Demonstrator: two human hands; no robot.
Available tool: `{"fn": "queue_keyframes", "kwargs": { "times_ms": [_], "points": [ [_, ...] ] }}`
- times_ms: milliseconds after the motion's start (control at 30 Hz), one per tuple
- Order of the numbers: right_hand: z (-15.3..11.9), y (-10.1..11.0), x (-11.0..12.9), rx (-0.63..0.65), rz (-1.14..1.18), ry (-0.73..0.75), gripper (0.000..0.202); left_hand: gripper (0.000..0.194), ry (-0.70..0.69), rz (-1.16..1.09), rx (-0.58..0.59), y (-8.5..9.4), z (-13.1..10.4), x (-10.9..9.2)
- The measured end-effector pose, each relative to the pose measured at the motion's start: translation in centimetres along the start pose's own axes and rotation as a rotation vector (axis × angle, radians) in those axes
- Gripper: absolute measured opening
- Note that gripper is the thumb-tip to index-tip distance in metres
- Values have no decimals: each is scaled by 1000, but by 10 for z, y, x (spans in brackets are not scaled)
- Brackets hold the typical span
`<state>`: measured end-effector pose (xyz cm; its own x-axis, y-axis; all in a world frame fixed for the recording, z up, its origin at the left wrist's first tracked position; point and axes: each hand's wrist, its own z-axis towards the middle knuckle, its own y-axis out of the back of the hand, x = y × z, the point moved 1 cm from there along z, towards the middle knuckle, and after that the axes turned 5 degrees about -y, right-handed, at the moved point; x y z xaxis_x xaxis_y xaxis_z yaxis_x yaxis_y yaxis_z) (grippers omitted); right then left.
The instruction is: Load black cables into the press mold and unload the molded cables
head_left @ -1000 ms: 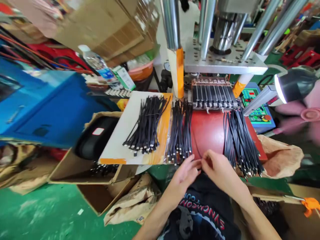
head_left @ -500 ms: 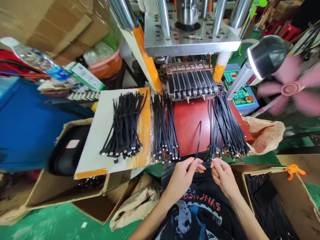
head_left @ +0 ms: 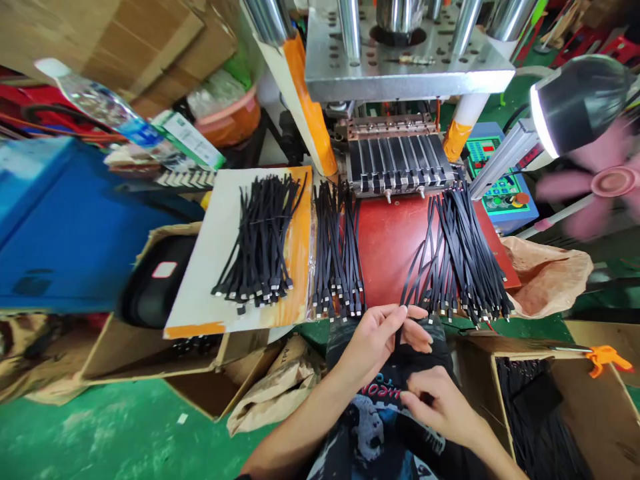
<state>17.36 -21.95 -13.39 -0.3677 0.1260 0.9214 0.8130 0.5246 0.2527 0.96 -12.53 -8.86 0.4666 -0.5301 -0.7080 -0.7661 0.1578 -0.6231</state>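
Near the red table edge my left hand [head_left: 385,333] is closed, thumb against fingers, on a flat black USB cable [head_left: 407,283] that runs up beside the right-hand bunch. Lower and to the right, my right hand [head_left: 443,403] is curled in front of the dark shirt; anything between its fingers is hidden against the black cloth. A thick bunch of black cables [head_left: 465,257] with metal plugs lies right of my left hand. A smaller bunch [head_left: 337,260] lies to its left. On the white and orange board [head_left: 197,267] rests another bunch [head_left: 260,247].
Behind the red tabletop [head_left: 383,247] stands a press with a slotted fixture [head_left: 400,163] holding cables. A control box [head_left: 500,173], lamp [head_left: 575,107] and pink fan [head_left: 613,180] stand right. A cardboard box [head_left: 600,400] of cables sits low right.
My right hand has moved down toward the shirt, away from my left hand. The cable at my left hand now leans toward the right-hand bunch. The view has shifted slightly.
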Motion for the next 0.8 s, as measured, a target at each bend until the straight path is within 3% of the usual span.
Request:
{"fn": "queue_keyframes", "kwargs": {
  "times_ms": [67,133,167,233,333,433,500,667,800],
  "points": [
    [1,21,10,217,4,-66,43,43,-7,-9,49,-4,-9,-6],
    [10,44,28,276,114,-98,36,46,-19,96,115,-6,-22,-9],
    [17,54,39,222,197,-82,43,48,-22,182,138,-7,-29,-9],
    [35,64,60,-35,339,-29,49,52,-35,380,136,-6,-41,-7],
    [63,58,79,-364,376,-2,44,49,-65,653,88,3,-47,-5],
    [81,44,82,-371,288,43,48,38,-205,815,-44,14,-33,-22],
    [86,39,78,-340,222,93,48,46,-330,823,-114,16,-17,-46],
    [89,34,66,-289,74,174,34,34,-439,900,-27,10,19,-106],
    [90,41,62,-400,-7,264,29,31,-437,923,35,6,21,-117]
  ]
}}
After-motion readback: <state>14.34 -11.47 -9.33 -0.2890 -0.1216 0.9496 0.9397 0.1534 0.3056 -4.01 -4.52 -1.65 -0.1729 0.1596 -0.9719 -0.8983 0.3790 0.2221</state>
